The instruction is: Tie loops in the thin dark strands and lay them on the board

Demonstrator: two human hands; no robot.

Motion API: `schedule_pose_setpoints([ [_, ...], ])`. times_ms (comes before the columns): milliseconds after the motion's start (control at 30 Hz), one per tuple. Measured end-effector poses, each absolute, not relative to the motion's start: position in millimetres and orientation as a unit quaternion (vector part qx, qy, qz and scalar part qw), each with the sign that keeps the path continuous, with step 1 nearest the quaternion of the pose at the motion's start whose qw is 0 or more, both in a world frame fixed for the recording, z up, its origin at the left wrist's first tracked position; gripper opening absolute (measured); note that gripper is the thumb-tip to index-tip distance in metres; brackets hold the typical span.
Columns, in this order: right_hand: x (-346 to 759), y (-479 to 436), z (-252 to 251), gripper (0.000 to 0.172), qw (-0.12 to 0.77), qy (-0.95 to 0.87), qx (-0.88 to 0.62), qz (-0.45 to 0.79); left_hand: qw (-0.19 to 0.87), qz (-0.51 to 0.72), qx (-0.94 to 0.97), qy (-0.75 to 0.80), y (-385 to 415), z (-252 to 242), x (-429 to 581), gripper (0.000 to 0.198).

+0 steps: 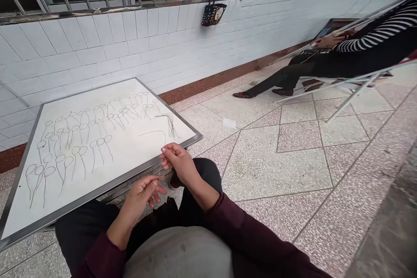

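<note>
Both of my hands are above my lap at the near edge of the white board (127, 147). My right hand (180, 163) pinches a thin dark strand (153, 131), wire or thread, whose loose length curves over the board. Lower and to the left, my left hand (140, 195) grips the same strand between thumb and fingertips. A short pale stretch of it shows between the two hands. Rows of similar strands, each with a round loop (49, 171) at one end, lie across the board. A bundle of straight strands (171, 126) lies near its right corner.
A tiled wall (107, 56) with barred windows stands behind the board. A small dark bag (213, 14) hangs from the sill. To the right, a person in a striped sleeve (374, 37) sits on a reclining chair. A white paper (229, 123) lies on the floor.
</note>
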State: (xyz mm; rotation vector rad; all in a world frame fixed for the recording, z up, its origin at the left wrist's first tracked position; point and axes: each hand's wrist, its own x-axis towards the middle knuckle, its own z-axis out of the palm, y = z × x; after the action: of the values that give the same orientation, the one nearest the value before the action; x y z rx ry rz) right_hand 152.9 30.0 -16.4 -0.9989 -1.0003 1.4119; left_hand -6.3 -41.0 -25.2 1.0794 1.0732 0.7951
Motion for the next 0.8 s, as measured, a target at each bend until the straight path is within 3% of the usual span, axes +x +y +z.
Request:
schedule_pose_setpoints([
  [500,158.5,37.7,-29.9,0.032,0.523,-0.441,-0.435,0.585,0.667,0.314,0.472,0.484,-42.1,-32.8,7.6,0.054],
  [800,208.8,136.9,-23.4,0.016,0.478,-0.488,-0.581,0.442,0.673,0.289,0.468,0.494,-40.9,-68.4,0.5,0.064],
])
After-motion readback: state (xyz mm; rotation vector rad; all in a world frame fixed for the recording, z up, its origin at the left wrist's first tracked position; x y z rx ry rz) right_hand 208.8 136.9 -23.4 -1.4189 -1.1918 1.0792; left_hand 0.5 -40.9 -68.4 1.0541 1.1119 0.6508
